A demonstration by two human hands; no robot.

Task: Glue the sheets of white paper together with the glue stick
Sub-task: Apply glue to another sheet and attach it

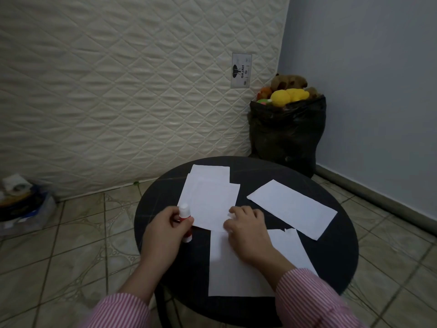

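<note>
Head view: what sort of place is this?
Probably a room at home, perhaps a spare or storage room: a quilted mattress stands against the wall, and a black bag of soft toys sits in the corner.

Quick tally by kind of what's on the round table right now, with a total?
Paper sheets: 4, namely far sheet, middle sheet, right sheet, near sheet.
Glue stick: 1, held in the left hand.
Total: 5

Table (331, 256): bare along right and near-left rim; paper sheets (293, 207) cover the middle; both hands over the centre.
</note>
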